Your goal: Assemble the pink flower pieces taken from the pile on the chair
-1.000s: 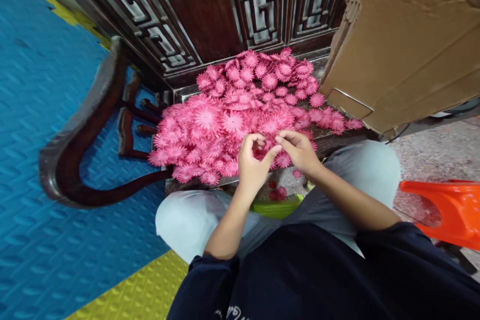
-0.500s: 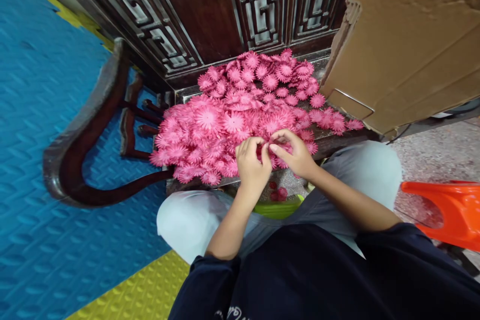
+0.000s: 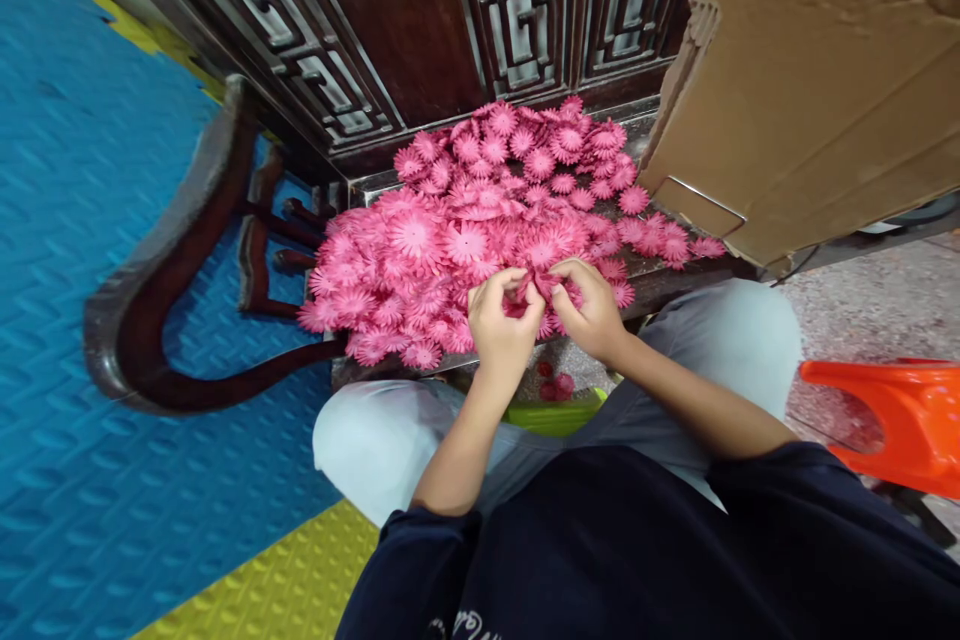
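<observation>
Between my two hands is a dark pink artificial flower (image 3: 537,284), pinched by the fingertips and partly covered by them. My left hand (image 3: 504,316) has its thumb and forefinger curled round the flower's left side. From the other side my right hand (image 3: 589,308) grips it with thumb and fingers. Both hands are over the front edge of a large heap of pink artificial flowers (image 3: 420,250), which lies on a dark wooden seat. Smaller flower heads (image 3: 540,163) cover the back of the seat.
A carved wooden backrest (image 3: 405,10) rises behind the heap, with a curved armrest (image 3: 112,340) at left. A large cardboard box (image 3: 810,110) stands at right. An orange plastic stool (image 3: 900,420) is on the floor, and something green (image 3: 555,417) shows between my knees.
My fingertips have drawn slightly apart, the right hand shifting a little to the right. More of the dark pink flower shows between them.
</observation>
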`<action>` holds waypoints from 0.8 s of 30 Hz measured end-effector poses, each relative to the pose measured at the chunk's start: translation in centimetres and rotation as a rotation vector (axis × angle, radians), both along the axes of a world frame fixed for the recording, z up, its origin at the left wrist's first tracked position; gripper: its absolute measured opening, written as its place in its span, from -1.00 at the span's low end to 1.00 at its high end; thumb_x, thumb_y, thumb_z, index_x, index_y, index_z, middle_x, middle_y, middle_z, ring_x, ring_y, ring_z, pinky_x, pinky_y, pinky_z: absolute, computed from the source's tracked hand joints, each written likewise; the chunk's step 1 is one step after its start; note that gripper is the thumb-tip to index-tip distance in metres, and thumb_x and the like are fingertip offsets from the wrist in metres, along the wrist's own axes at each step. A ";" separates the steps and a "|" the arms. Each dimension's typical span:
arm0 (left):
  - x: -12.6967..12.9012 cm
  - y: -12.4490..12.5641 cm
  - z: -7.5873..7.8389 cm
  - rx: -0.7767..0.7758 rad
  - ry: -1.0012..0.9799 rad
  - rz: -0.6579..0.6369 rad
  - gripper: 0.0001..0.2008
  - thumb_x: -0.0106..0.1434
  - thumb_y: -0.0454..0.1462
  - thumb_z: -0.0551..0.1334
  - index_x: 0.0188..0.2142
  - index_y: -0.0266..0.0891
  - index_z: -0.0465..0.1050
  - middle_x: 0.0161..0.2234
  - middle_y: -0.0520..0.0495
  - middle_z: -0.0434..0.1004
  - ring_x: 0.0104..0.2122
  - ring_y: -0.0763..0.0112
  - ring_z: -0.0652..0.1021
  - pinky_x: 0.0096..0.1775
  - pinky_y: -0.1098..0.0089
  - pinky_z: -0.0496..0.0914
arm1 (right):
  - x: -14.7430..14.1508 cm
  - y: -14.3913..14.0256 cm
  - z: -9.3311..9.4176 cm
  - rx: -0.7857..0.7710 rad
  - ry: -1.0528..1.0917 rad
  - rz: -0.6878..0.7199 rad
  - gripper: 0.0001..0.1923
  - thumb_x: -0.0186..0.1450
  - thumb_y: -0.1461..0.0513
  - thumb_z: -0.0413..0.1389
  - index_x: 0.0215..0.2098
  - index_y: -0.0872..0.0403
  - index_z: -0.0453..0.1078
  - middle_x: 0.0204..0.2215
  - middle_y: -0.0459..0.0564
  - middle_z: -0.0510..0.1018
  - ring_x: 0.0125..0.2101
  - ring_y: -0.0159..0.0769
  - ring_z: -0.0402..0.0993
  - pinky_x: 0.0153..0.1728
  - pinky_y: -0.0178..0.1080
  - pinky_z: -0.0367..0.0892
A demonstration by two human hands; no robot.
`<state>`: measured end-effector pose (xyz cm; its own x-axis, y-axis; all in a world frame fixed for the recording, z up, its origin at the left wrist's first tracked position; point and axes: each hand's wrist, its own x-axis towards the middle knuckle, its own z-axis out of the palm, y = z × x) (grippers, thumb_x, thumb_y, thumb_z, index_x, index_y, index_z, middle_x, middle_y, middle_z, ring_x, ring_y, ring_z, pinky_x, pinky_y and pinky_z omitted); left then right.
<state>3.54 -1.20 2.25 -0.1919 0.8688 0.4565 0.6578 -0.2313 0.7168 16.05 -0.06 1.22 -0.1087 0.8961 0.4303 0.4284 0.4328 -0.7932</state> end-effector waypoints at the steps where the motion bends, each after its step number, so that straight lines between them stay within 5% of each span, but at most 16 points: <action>1: 0.0 0.0 0.0 -0.034 -0.045 0.001 -0.79 0.08 -0.35 0.19 -0.23 -0.22 0.41 -0.40 0.01 0.49 -0.37 0.43 0.48 -0.21 0.38 0.32 | -0.1 -0.1 -0.1 -0.015 0.019 -0.009 -0.92 0.22 0.28 -0.05 -0.36 0.06 0.27 -0.41 -0.01 0.44 -0.33 -0.24 0.36 -0.26 -0.17 0.25; 7: -0.1 0.4 -0.1 -0.164 -0.251 -0.096 -0.68 0.04 -0.38 0.17 -0.16 -0.23 0.43 -0.40 0.02 0.46 -0.38 0.48 0.45 -0.24 0.45 0.35 | -0.6 -0.4 -0.6 -0.036 0.090 0.006 -0.91 0.20 0.29 -0.10 -0.35 0.05 0.22 -0.43 -0.02 0.39 -0.36 -0.25 0.33 -0.28 -0.19 0.24; 17: -0.3 0.7 -0.7 -0.203 -0.182 -0.020 -0.81 0.03 -0.35 0.22 -0.29 -0.23 0.46 -0.39 -0.02 0.49 -0.33 0.39 0.47 -0.19 0.37 0.35 | -0.3 -0.1 -0.4 -0.169 0.031 0.059 -0.89 0.26 0.22 -0.06 -0.29 0.07 0.26 -0.36 0.02 0.46 -0.31 -0.24 0.37 -0.24 -0.19 0.25; 24: -0.4 0.7 -0.1 -0.253 -0.299 -0.157 -0.92 0.12 -0.28 0.19 -0.40 -0.25 0.42 -0.45 0.02 0.47 -0.41 0.48 0.46 -0.30 0.47 0.32 | 0.2 -0.1 -0.1 0.061 -0.111 0.058 -0.95 0.19 0.28 -0.08 -0.38 0.05 0.19 -0.45 -0.01 0.41 -0.40 -0.24 0.31 -0.32 -0.18 0.19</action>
<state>3.13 -0.51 2.13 -0.1403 0.9755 0.1693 0.3832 -0.1042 0.9178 16.20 -0.17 1.14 -0.2101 0.8592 0.4665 0.4850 0.5059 -0.7133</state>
